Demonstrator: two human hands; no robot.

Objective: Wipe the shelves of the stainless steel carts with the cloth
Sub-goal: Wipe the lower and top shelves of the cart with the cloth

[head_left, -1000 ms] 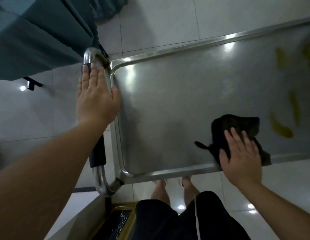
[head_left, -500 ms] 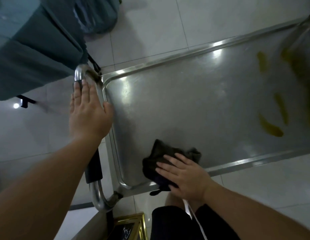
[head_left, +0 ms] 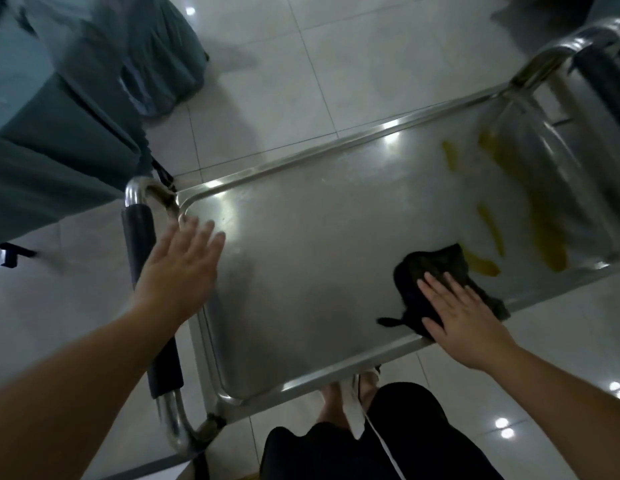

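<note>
Head view looks straight down on the top shelf (head_left: 319, 271) of a steel cart, a shallow tray with a raised rim all round. The black cloth (head_left: 436, 271) lies on the shelf near its front rim, toward the right end, bunched up, with one thin corner trailing out to the left. The right hand (head_left: 461, 317) presses flat on the cloth with its fingers straight and spread; the heel of the palm lies over the front rim of the shelf. Nothing is curled round the cloth; it is pinned under the fingers only.

Just beyond the cloth, further toward the right end of the shelf, several yellow smears (head_left: 488, 226) streak the steel; the nearest one lies just beside the cloth's far edge. It is hard to tell whether they touch.

The left hand (head_left: 180, 268) is flat and relaxed at the left end of the shelf, fingers straight, over the left rim. Whether it touches the metal or floats just above it cannot be told, since that hand is blurred. Left of the shelf runs the cart's handle (head_left: 142, 271), a steel tube with a dark grip sleeve. A second handle (head_left: 599, 74) rises at the right end.

Left of the shelf, a grey-green drape (head_left: 59, 133) hangs down to the white tiled floor (head_left: 319, 64).
</note>
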